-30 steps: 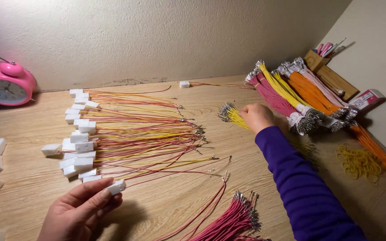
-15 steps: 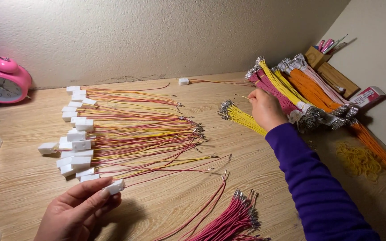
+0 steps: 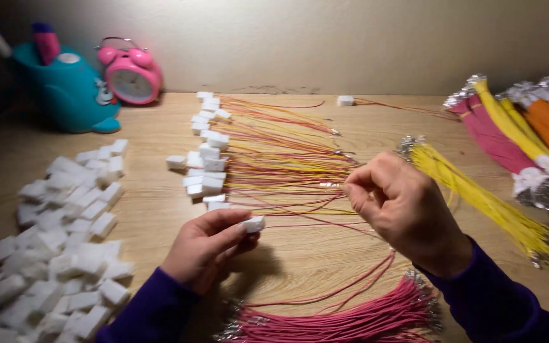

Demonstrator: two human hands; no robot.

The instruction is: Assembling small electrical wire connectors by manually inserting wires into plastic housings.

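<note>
A small white plug point(image 3: 253, 223) is pinched in the fingertips of the left hand point(image 3: 208, 248), low over the tabletop point(image 3: 154, 133). A thin yellow wire point(image 3: 328, 185) is pinched by the right hand point(image 3: 401, 209), beside the row of wired plugs point(image 3: 208, 162).

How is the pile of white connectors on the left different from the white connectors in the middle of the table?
The loose heap of white plastic connector blocks carries no wires and lies jumbled; the white connector blocks in the middle each have thin red and yellow wires running rightward and lie in a rough column. The heap holds more pieces. Both rest on the wooden table.
</note>
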